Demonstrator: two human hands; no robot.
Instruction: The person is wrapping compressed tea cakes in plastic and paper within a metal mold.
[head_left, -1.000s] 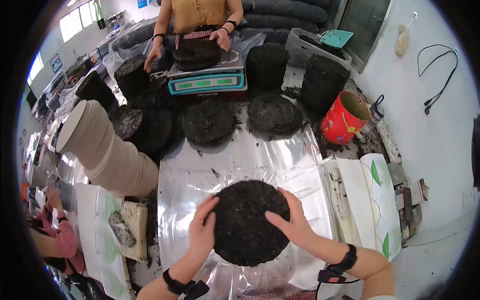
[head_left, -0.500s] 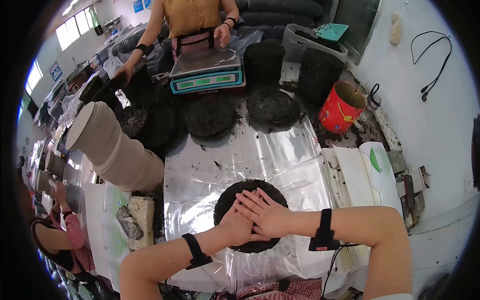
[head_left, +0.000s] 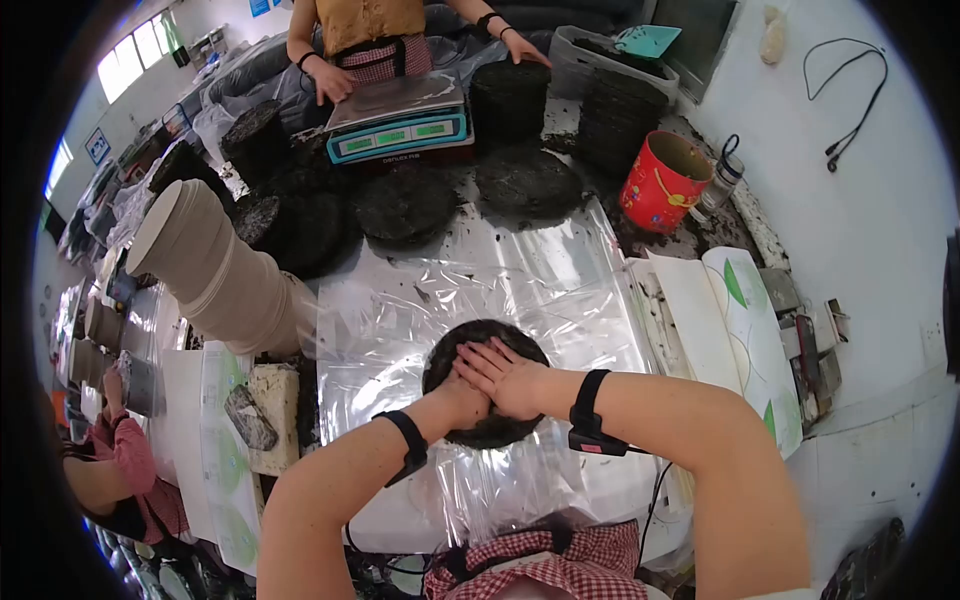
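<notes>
A dark, round, pressed cake (head_left: 490, 432) of crumbly-looking material lies on clear plastic film (head_left: 470, 490) at the middle of the work table. My right hand (head_left: 508, 380) lies flat on it, fingers stretched out and pointing up-left. Beneath and beside it, my left hand (head_left: 462, 402) also rests on the cake, its fingers partly covered by the right. Neither hand grasps anything. The cake's surface looks glossy; whether film covers its top is hard to tell.
Several dark round cakes (head_left: 528, 183) line the far side, near a scale (head_left: 398, 135) where another person (head_left: 375, 30) stands. Stacked beige discs (head_left: 215, 265) lean at left, beside a pale block (head_left: 272, 420). A red bucket (head_left: 655, 190) and paper stacks (head_left: 700, 320) stand right.
My view has shifted, so the table sits higher. Both hands stay pressed on the cake. Across the table, the other person's hands have moved to the scale and the dark stack beside it.
</notes>
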